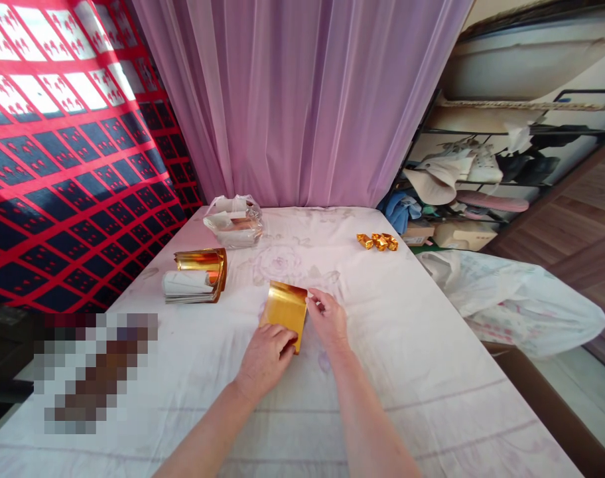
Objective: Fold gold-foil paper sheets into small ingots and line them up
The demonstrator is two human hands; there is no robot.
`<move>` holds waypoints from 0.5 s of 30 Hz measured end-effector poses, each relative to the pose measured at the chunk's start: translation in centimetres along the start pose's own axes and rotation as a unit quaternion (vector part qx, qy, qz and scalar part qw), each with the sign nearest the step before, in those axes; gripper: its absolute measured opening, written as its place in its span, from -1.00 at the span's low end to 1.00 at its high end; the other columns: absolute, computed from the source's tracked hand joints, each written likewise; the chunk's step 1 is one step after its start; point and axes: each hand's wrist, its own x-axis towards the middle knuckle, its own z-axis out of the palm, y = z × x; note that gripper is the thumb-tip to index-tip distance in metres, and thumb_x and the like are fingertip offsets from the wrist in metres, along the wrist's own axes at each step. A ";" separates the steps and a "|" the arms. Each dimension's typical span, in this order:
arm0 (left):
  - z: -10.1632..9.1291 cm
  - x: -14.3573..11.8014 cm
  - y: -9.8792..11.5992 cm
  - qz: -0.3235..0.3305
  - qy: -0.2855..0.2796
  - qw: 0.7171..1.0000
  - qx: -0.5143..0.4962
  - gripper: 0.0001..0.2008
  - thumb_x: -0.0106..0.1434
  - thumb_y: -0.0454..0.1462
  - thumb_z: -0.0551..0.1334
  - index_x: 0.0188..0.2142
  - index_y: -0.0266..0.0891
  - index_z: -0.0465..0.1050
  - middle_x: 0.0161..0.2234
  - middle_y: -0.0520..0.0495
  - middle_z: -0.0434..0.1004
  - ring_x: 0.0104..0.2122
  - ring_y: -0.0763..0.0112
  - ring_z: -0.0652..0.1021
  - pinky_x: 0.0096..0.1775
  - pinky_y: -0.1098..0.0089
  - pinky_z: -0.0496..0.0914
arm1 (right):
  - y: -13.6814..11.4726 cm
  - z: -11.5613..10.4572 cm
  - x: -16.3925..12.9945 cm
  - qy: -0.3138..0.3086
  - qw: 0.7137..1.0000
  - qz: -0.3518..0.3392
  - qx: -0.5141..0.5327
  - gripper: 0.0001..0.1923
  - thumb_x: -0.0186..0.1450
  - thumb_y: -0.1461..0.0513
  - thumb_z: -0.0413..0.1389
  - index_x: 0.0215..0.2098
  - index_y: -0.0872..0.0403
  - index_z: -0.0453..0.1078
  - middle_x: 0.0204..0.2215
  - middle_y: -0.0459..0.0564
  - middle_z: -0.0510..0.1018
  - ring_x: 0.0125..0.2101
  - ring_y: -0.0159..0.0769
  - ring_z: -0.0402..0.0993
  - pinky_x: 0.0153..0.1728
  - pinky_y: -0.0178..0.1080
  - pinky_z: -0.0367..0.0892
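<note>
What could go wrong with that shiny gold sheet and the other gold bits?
The gold sheet might crease crookedly or slip: the left hand lies on its near part, and the right hand is at its far right corner.

The gold pieces sit near the right edge of the table, so a bump might knock them off.

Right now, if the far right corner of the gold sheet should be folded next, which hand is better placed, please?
Probably the right hand: its fingertips are at that corner. The left hand rests on the near end of the gold sheet.
</note>
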 end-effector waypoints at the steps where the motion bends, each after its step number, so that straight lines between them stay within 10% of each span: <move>1: 0.0 0.0 0.0 0.001 0.001 1.000 0.000 -0.81 0.23 -0.37 0.21 -0.21 -0.10 0.53 -0.23 -0.01 0.60 -0.18 0.26 0.53 -0.09 0.25 0.37 | 0.0 0.1 0.0 0.005 1.000 0.005 -0.007 -0.61 0.22 0.04 0.03 -0.16 0.05 0.56 -0.37 -0.01 0.61 -0.50 -0.32 0.45 -0.35 -0.24 0.39; 15: 0.4 -0.3 -0.2 0.022 0.021 1.000 0.003 -0.82 0.24 -0.38 0.23 -0.20 -0.13 0.53 -0.23 -0.02 0.59 -0.20 0.27 0.52 -0.10 0.24 0.37 | -0.2 0.0 -0.1 -0.001 1.000 -0.017 -0.009 -0.62 0.27 0.02 -0.01 -0.27 0.03 0.58 -0.37 0.01 0.60 -0.47 -0.31 0.45 -0.37 -0.27 0.35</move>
